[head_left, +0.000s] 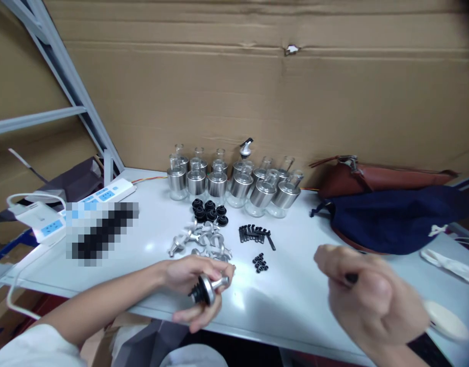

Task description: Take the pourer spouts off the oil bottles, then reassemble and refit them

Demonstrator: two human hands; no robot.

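My left hand (198, 306) is closed around a bottle pourer (208, 288) with a silver spout and a black ribbed stopper. It is above the front of the table. Raised to the right, my right hand (368, 295) is curled, with a small black part (351, 278) showing between its fingers; most of that part is hidden. Beyond my left hand lie several silver pourer spouts (204, 239) and black ribbed stoppers (210, 211). Between the hands are small black rings (260, 263) and black flip levers (253, 234).
Glass bottles with metal bands (217, 184) stand in rows at the back, one topped with a pourer (245, 148). A power strip (104, 195) lies left. A navy cloth bag (391, 219), a brown bag (387, 181) and a white oval object (446, 320) are on the right.
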